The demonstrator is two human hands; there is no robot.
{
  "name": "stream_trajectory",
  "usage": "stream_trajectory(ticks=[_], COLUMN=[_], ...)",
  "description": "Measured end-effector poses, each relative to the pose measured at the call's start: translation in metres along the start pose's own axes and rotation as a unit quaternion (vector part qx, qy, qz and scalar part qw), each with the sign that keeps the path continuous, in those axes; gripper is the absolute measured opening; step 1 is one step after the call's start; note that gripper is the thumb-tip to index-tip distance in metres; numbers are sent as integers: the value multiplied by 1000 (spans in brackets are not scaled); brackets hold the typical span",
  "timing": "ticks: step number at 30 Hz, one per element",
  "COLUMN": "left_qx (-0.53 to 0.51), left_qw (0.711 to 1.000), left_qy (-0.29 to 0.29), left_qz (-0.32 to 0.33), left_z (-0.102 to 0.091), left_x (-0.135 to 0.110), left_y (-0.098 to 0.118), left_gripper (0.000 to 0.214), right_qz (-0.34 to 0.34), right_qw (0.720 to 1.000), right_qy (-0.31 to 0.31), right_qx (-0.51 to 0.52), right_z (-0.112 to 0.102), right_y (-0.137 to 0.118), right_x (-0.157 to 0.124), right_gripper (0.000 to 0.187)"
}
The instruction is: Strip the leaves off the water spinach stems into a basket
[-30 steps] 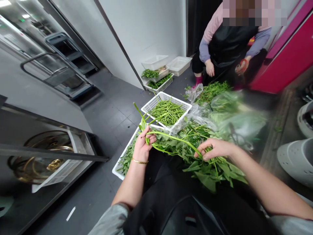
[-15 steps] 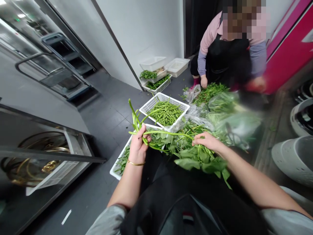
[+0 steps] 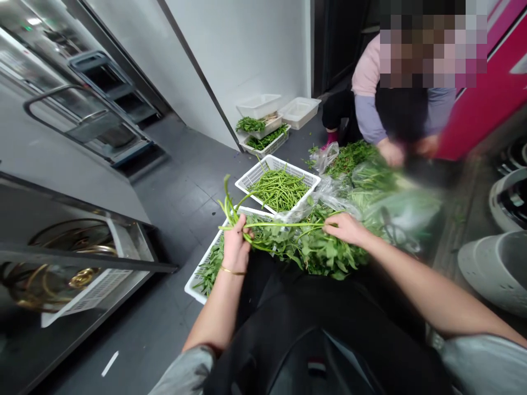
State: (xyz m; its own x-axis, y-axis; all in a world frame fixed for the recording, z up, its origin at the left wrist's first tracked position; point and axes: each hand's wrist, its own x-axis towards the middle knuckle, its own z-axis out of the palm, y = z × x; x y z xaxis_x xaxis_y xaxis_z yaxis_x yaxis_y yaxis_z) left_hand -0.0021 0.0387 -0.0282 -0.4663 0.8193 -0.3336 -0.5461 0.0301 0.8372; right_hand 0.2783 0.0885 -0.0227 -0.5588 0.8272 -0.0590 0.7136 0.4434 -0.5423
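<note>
Long green vegetable stems [image 3: 284, 224] stretch across between my two hands. My left hand [image 3: 237, 244] is closed round a small bunch of them, with the ends sticking up past the thumb. At the other end, my right hand [image 3: 346, 227] pinches a stem between thumb and fingers. Just beneath lies a pile of leafy greens [image 3: 321, 249]. A white basket [image 3: 197, 293] with leaves in it stands partly hidden behind my left hand and forearm. Beyond my hands, cut green stems [image 3: 280, 189] fill another white slotted basket [image 3: 242, 185].
Opposite crouches a co-worker [image 3: 405, 109], hands low over greens. Plastic bags of vegetables [image 3: 395, 208] lie to the right, near white buckets [image 3: 494, 269]. Stacked white trays [image 3: 259, 107] stand by the wall. A metal shelf [image 3: 135, 269] and a folding step [image 3: 111, 90] are left.
The large leaves hanging below my right hand no longer show there. My left hand has shifted slightly, still holding the stems. The co-worker's hands have come closer together.
</note>
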Motion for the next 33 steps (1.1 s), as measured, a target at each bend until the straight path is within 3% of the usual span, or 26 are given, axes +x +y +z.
stream_trajectory(ticks=[3,5,6,9,12,15,18,23,26,30,33], left_qx=[-51,-75,-83,-92,-95,-98,-104,-100,-96,-78,-46], left_qw=[994,990,989,987,984,982,979,976,973,970,978], left_qy=[19,30,31,13,-17,-49,-71,-95,-118,-138,-113], left_qz=[-94,-113,-116,-133,-147,-154,-158,-171,-175,-185,-171], left_z=[-19,-26,-28,-23,-12,-4,0,4,7,11,11], left_x=[27,34,34,26,13,3,-5,-12,-15,-17,-16], left_y=[13,15,15,11,8,12,19,25,25,22,14], left_gripper=[36,36,35,33,33,31,31,34,33,34,35], right_qz=[9,60,76,69,21,-35,-65,14,-12,-85,-195], right_qw=[968,940,942,973,991,993,986,962,959,961,970], right_qy=[150,234,234,150,111,105,105,168,153,54,-14], right_qx=[202,239,228,164,71,-47,-114,-214,-238,-257,-146], right_z=[-22,-35,-40,-46,-42,-38,-40,-51,-48,-36,-30], right_y=[8,21,28,35,15,-13,-19,-5,-24,-52,-47], right_x=[-26,-40,-44,-43,-28,-12,-8,-22,-18,11,17], right_gripper=[29,30,30,34,36,31,28,28,31,28,25])
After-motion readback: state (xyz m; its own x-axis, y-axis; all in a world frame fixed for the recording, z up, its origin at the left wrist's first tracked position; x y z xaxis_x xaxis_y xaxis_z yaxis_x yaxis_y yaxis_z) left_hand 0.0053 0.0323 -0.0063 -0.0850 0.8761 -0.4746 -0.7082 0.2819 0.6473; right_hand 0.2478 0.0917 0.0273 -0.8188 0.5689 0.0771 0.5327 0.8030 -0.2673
